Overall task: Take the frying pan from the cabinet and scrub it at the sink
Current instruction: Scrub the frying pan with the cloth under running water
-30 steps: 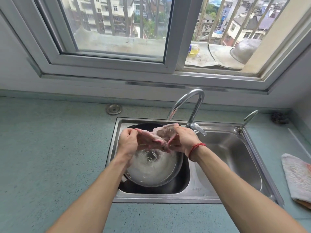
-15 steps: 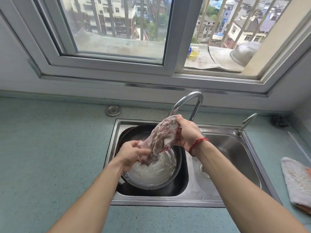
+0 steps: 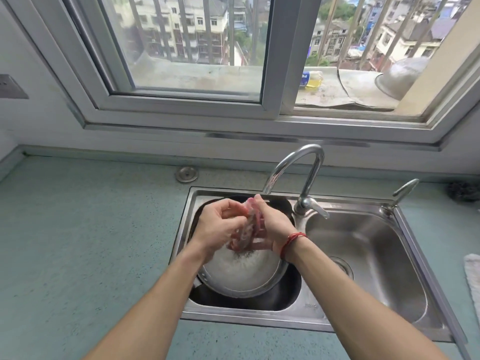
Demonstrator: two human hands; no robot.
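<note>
Both hands are on the cloth [image 3: 246, 231]. The left hand [image 3: 217, 227] is curled round its near side, and the right hand [image 3: 272, 226] clasps the far side, fingers wrapped on it. The cloth is bunched between the palms; motion blur hides the finer finger detail.

- Directly under the grip: the frying pan [image 3: 244, 276], sitting tilted in the left basin of the sink [image 3: 298, 322], with white foamy water inside.
- Just above the grip: the faucet [image 3: 298, 157] spout tip.
- On the right wrist: a red string bracelet [image 3: 292, 241].
- Right of the grip: the second basin and a small side tap [image 3: 404, 190].
- Further right: a dark scrubber [image 3: 462, 190] and the edge of a towel [image 3: 472, 276] on the counter.

There is a stamped mark [image 3: 310, 305] on the sink's front rim, below the grip, too small to read. Up past the faucet on the outer ledge are a bottle [image 3: 311, 79] with a blue label, text illegible, and an upturned metal bowl [image 3: 400, 76].
</note>
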